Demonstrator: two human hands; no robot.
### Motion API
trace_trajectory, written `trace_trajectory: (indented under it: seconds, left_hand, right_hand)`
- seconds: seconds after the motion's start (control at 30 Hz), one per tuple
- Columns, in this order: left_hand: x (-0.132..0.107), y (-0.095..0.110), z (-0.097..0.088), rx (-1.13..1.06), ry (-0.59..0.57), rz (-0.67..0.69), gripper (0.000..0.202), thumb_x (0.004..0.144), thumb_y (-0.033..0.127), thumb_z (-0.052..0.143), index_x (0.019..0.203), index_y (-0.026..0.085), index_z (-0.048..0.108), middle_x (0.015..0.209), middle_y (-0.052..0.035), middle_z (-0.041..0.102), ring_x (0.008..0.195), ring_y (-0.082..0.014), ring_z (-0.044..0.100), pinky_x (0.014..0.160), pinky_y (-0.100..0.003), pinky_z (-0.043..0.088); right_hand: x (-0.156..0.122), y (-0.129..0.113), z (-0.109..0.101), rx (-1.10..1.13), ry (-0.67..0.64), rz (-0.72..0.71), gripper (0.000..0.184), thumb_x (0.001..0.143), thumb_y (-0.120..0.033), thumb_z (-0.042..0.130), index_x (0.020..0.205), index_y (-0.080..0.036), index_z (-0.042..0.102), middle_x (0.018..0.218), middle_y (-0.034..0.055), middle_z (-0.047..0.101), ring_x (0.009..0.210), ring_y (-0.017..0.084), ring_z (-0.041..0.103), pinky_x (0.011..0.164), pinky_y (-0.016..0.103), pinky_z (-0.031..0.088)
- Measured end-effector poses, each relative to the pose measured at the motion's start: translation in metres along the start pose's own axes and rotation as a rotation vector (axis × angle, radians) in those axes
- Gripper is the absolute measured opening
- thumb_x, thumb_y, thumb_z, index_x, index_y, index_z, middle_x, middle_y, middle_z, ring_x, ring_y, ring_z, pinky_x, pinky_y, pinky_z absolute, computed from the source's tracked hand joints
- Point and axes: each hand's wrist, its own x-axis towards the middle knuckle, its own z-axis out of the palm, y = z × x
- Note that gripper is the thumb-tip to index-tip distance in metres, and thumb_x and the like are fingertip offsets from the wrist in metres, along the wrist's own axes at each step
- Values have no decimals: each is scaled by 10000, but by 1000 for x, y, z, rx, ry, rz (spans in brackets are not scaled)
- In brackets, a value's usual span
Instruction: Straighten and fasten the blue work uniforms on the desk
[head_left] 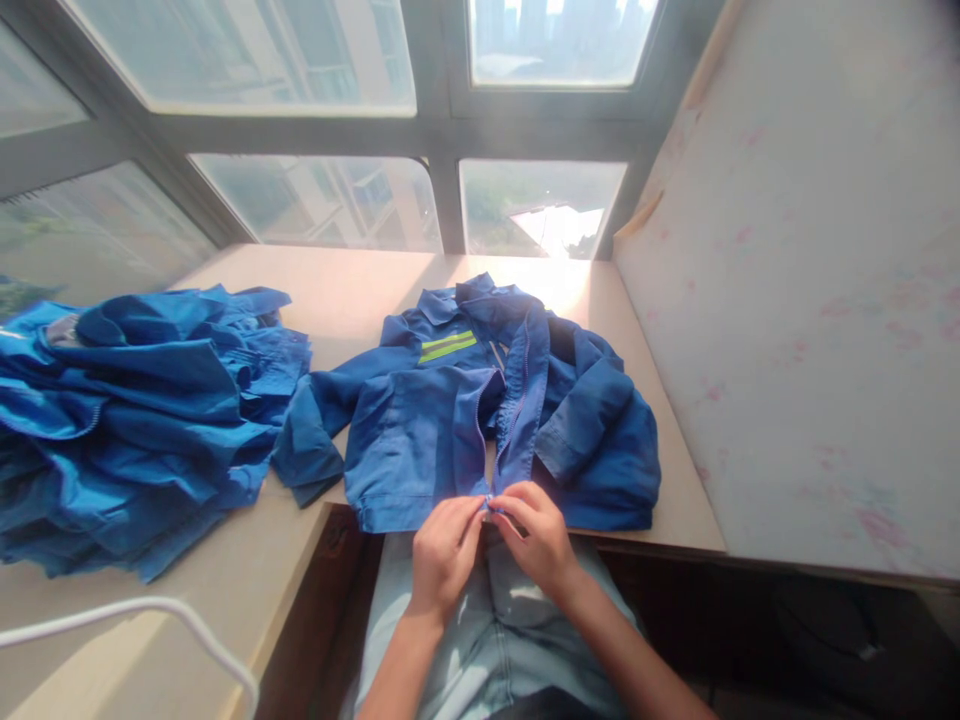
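A blue jacket (405, 440) lies spread on the table with its collar toward the window and its front partly open. A yellow-green reflective stripe crosses its chest. At the bottom hem, my left hand (445, 545) and my right hand (538, 535) meet with fingertips pinched on the lower end of the jacket's zipper (489, 500). Both hands are closed there, one on each side of the opening. The fingers hide most of the zipper's end. Above them the two zipper edges stand apart.
A heap of blue garments (150, 410) lies on the left of the pale table (292, 590). A white cable or tube (172, 605) curves across the lower left. Behind the table stands a window (442, 180); a flower-patterned panel (810, 300) rises at the right.
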Motion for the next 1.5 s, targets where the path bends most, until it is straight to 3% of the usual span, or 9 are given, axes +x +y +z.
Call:
trace_trajectory:
  seconds: [0.17,0.37,0.67,0.9,1.2,1.33,1.5]
  left_hand:
    - [3,5,-4,-39,-5,-23,168,942,174,585,1063,221,692,989,-33,738,906,-166,692,827,-299,574]
    - [3,4,-5,-36,-43,39,221,951,130,533,1091,223,678,1017,-41,739,933,-165,694,849,-302,569]
    - [-3,6,5,141,21,74,206,922,128,569,1068,204,693,974,-49,753,883,-197,707,792,-327,551]
    - [-3,6,9,135,-11,168,216,910,106,559,1059,210,675,1003,-56,739,933,-208,692,800,-328,545]
    - [1,11,13,7,109,24,142,859,77,569,907,205,609,866,-22,662,822,-164,644,779,-289,529]
    - [2,15,9,-37,102,-59,111,837,112,589,802,210,549,768,6,588,707,-142,587,674,-257,501]
    - [6,26,7,-139,101,-133,108,835,125,601,799,212,547,765,16,577,678,-128,567,631,-233,487]
  right_hand:
    - [4,-5,-3,-66,44,-39,128,907,-158,617,977,-222,703,915,65,652,849,176,601,752,306,537]
    - [10,-10,-11,-1,56,-80,120,900,-130,622,908,-227,692,837,39,652,799,166,586,719,301,514]
    - [10,-9,-15,-118,-64,-194,176,880,-106,581,920,-239,690,831,55,663,778,196,557,689,336,493]
    - [6,-9,-18,-2,-1,-87,111,878,-123,597,847,-214,653,787,39,630,754,175,558,683,322,482]
    - [-1,-14,-12,-79,7,-102,132,923,-121,536,925,-218,625,901,63,633,861,194,562,754,330,503]
    - [-1,-17,-14,-21,11,-107,111,924,-133,568,941,-222,632,900,53,644,848,183,579,757,321,509]
    - [3,-19,-19,66,43,-72,89,914,-157,602,942,-229,647,894,46,645,858,183,599,764,327,522]
